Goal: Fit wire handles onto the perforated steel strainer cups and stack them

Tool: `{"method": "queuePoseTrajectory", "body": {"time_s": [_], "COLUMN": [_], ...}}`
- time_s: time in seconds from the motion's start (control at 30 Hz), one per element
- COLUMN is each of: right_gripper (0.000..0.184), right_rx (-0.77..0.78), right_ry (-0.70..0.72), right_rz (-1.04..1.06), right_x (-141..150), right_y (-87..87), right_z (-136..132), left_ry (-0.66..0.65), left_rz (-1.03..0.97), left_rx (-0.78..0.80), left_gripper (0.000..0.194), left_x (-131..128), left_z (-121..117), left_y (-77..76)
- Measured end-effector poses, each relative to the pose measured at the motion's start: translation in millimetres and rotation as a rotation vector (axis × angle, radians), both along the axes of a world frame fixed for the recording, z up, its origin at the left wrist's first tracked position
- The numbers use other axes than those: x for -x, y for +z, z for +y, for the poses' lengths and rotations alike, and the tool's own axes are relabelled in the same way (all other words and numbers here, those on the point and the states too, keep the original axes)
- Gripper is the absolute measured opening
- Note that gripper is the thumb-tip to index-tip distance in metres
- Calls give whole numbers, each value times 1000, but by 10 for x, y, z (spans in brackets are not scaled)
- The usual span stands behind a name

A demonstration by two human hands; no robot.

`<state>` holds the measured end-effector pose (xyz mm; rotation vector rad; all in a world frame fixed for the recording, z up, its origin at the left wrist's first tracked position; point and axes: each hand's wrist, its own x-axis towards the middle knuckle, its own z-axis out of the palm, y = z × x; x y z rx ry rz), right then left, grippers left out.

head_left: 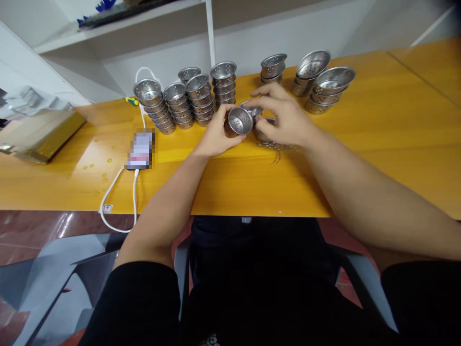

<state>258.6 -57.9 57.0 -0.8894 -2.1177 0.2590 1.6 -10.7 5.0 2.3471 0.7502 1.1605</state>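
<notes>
One perforated metal cup (240, 121) is grasped by the left grip (218, 133). Just beside, the right grip (284, 115) is seen; its grasp cannot be told. Beyond both, stacked cups (200, 102) are carried by the desk (234, 187).

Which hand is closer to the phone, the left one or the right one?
Left. The left hand, holding a metal cup, is to the right of the phone; the right hand is farther right, past that cup.
</notes>
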Motion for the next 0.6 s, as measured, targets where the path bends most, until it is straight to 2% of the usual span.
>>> {"method": "queuePoseTrajectory", "body": {"time_s": [0.1,0.2,0.3,0.47,0.6], "right_gripper": [29,20,10,29,41], "right_rx": [34,73,82,163,212], "right_ry": [83,90,83,55,54], "right_rz": [-64,-101,-94,-69,-34], "right_x": [86,88,37,1,13], "right_y": [-66,-139,-114,28,75], "right_z": [7,58,46,-50,-56], "left_ry": [-24,-18,-9,36,28], "left_rz": [-14,-27,-15,46,74], "left_rx": [-24,-14,-20,-53,-59], "left_gripper": [72,72,74,78,83], "left_x": [-8,-9,-3,29,44], "left_z": [-49,-68,-43,53,90], "left_y": [50,66,52,-9,-25]}}
